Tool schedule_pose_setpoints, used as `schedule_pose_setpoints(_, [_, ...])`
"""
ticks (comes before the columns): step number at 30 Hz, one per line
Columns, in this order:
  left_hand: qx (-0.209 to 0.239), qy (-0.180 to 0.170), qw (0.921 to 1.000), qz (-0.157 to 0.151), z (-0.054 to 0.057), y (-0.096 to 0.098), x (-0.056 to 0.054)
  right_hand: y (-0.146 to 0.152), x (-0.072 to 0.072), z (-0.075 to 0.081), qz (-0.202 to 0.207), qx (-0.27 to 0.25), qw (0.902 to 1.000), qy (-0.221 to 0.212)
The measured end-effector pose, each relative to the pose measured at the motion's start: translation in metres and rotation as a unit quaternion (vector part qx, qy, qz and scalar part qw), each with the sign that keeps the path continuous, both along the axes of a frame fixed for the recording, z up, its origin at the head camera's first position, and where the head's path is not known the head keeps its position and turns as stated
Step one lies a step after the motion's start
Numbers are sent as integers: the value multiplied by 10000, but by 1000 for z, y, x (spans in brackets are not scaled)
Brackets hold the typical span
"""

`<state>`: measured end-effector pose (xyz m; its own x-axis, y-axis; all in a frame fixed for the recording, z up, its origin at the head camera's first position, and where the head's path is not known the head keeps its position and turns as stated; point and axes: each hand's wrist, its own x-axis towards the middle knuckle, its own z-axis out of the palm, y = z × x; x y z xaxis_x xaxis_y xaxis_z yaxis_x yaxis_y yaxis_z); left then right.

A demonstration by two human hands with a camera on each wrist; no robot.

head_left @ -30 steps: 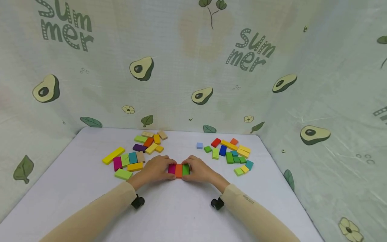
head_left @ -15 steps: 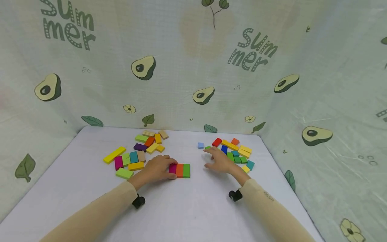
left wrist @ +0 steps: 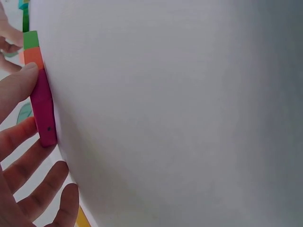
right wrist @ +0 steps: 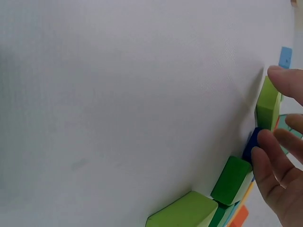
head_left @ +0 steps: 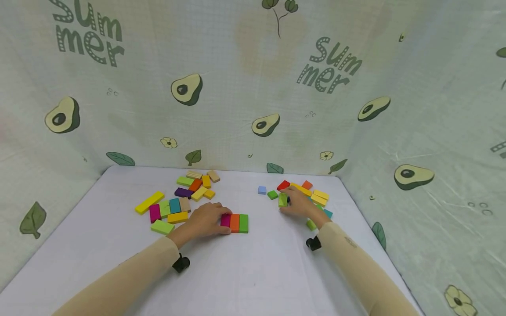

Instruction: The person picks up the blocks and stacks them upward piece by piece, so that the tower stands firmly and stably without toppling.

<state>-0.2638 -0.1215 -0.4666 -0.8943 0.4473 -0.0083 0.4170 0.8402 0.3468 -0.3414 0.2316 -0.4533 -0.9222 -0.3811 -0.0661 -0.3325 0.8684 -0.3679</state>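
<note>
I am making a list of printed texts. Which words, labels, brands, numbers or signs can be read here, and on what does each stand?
"sum mer": backdrop cloth, upper left, top cut by the picture's edge.
"sum mer": same cloth, right of centre.
Right sleeve: small mark, too blurred to read.
Cloth, far right: cut-off print, unreadable.
Toy blocks: no readable writing.

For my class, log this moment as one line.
left hand: holds magenta block | row: magenta block, orange block, green block, side by side | right hand: at light green block, grip unclear
</note>
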Motion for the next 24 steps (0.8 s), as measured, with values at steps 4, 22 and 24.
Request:
schedule_pose_setpoints(4, [-10,-16,10000,34,0,0,0,-1,-3,0,-50,93,9999,-80])
schedule_pose_setpoints(22, [-51,-43,10000,56,-3,0,-2,-3,0,-1,-175,-8,9997,-147])
schedule_pose_setpoints(24, [-49,-46,9999,74,-3,1,-2,-3,0,-2,-174,-6,9998,-135])
